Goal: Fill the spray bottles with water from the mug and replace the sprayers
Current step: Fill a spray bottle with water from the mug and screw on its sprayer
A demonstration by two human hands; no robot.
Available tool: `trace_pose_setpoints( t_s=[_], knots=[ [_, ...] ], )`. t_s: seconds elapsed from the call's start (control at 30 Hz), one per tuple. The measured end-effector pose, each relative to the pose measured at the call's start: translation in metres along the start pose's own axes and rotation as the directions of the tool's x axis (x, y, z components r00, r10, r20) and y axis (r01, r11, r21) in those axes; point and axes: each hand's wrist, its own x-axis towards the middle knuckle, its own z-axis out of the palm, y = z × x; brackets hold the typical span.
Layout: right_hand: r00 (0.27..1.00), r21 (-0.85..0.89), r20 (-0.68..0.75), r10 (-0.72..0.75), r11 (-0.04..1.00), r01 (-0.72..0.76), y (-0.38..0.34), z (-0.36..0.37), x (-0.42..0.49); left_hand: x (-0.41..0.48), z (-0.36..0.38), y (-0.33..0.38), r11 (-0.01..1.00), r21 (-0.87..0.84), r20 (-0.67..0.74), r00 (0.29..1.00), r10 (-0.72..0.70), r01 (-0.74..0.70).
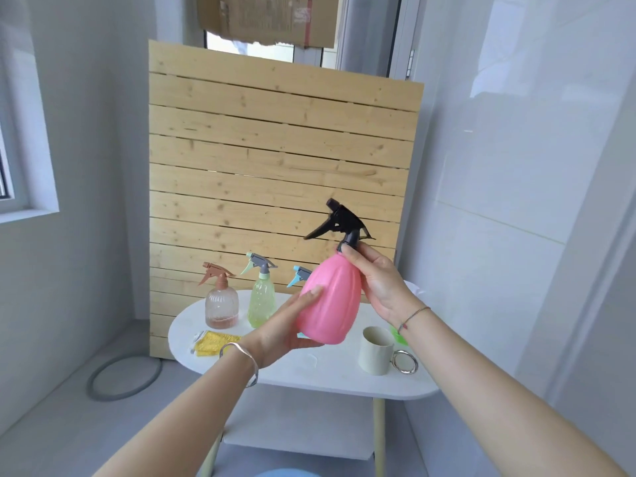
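I hold a pink spray bottle (328, 301) up above the white table (330, 376), tilted a little to the right. My left hand (285, 330) cups its lower body from the left. My right hand (377, 277) grips the collar of its black sprayer (342, 223) at the neck. On the table behind stand a clear bottle with a brown sprayer (221, 302), a green bottle with a grey and mint sprayer (262, 297), and a blue sprayer head (298, 274) whose bottle is hidden by the pink one. A cream mug (377, 349) with a metal ring handle stands at the right.
A yellow cloth (215, 342) lies at the table's left edge. Something green (399, 333) shows behind the mug. A wooden slatted panel (275, 166) leans behind the table. A grey ring (124, 376) lies on the floor at left. A shelf sits under the tabletop.
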Motion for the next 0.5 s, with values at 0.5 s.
trace_pose_setpoints(
  t_s=[0.5],
  knots=[
    [0.989,-0.033,-0.102,-0.106,0.994,0.103,-0.005,0.018,-0.018,-0.018,0.018,0.02,0.995,0.036,-0.214,0.972,0.094,-0.088]
  ],
)
